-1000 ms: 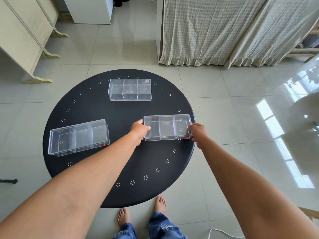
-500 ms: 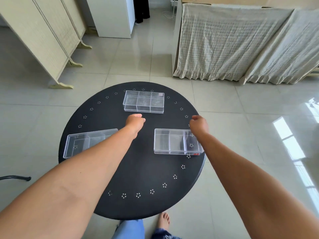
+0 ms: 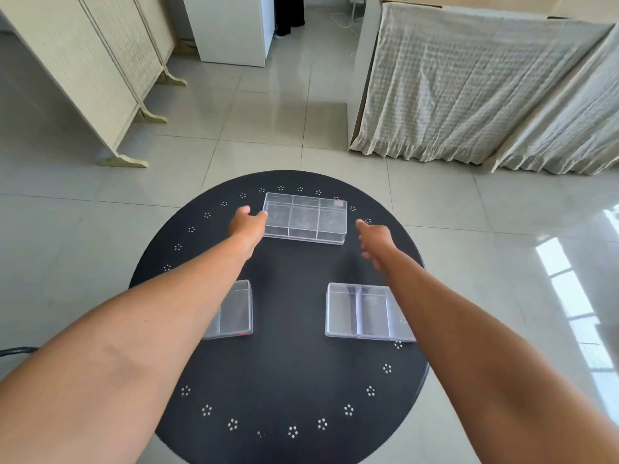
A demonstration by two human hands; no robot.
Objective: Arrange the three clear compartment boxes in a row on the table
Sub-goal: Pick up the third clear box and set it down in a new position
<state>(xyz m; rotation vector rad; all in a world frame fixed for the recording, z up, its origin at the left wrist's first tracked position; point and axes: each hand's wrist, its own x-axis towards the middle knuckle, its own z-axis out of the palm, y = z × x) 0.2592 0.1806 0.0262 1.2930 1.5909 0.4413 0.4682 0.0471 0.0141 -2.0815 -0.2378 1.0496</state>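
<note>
Head view: I see far box [image 3: 304, 217] on desk [image 3: 288, 373].
Left hand [image 3: 246, 226]: grip touching box's left end.
Right hand [image 3: 375, 237]: grip wide, just beside box.

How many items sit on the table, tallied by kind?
Clear compartment boxes: 3, namely far box, near-left box, near-right box
Total: 3, all on the round black table

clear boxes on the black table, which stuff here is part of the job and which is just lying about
Part of the job:
far box
near left box
near right box
round black table
left hand
right hand

Just lying about:
folding screen
draped cloth
white cabinet
</note>
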